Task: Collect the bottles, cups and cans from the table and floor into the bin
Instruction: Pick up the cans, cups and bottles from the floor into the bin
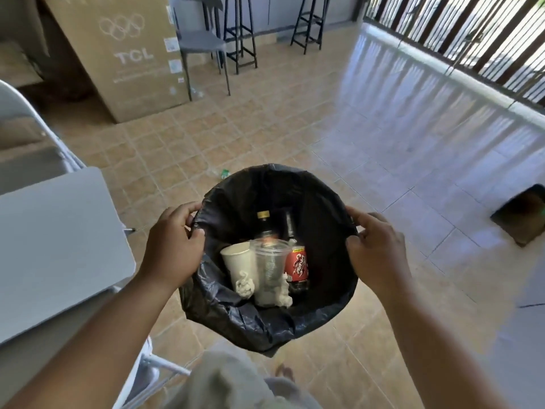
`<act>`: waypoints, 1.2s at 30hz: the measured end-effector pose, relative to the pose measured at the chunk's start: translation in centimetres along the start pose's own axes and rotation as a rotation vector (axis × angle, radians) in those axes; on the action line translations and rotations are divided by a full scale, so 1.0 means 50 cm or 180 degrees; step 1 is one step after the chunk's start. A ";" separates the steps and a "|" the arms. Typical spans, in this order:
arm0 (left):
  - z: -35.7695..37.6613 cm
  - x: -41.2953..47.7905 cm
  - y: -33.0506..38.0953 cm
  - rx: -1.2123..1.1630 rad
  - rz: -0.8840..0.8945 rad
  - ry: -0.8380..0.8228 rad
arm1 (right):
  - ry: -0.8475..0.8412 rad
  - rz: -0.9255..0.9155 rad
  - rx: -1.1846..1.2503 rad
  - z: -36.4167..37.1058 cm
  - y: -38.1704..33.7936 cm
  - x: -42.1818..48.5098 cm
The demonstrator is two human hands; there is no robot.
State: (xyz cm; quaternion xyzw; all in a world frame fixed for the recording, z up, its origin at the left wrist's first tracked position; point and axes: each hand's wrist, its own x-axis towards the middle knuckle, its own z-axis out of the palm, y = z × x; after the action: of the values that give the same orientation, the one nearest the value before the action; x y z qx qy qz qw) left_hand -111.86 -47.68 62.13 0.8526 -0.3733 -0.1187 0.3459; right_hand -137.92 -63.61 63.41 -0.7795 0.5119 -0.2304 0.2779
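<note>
Bin: a round bin (265,320) lined with a black bag (324,231), held up in front of the person over the tiled floor (265,137), just beside the right edge of the white table (59,246).
Left hand: the left hand (174,246) is clenched on the bin's left rim — fingers curled over the top, thumb pressed against the bag on the inside.
Right hand: the right hand (374,249) is grasping the right rim the same way, fingertips hooked over the edge, thumb tucked in against the liner.
Inside, left: a white paper cup (239,261) lying tilted, mouth up towards the far wall, with a crumpled white tissue (246,286) at its base.
Inside, middle: a clear plastic cup (269,267), touching the paper cup, with another wad of tissue at its lower right.
Inside, back: a dark bottle with a gold cap (264,224), leaning behind the clear cup.
Inside, right: a bottle with a red label (296,264), neck pointing to the far rim — it lies against the clear cup.
On the floor: a clear bottle with a green cap (219,173) just past the bin's far rim, partly hidden by it.
Further back: a large cardboard box (126,54) marked TCL, a grey chair (203,45) beside it, black stools (240,33) behind.
Right edge: a dark flat object (522,214) on the tiles, too blurred to name.
</note>
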 end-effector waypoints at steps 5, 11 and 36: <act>0.029 0.099 -0.015 0.0030 -0.0312 0.0220 | -0.0293 -0.0243 -0.0053 0.064 -0.005 0.181; 0.063 0.255 -0.064 0.0000 -0.0537 0.0379 | -0.0550 -0.0337 -0.0142 0.154 -0.034 0.355; 0.548 0.330 -0.410 -0.0330 -0.2514 0.0885 | -0.2060 -0.1423 -0.0339 0.733 0.281 0.724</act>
State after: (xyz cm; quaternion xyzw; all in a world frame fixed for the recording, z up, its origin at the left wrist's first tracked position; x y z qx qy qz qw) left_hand -101.67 -63.41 29.10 0.9195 0.0389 -0.1446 0.3633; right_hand -110.33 -94.44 29.62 -0.9174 0.2267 -0.0008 0.3271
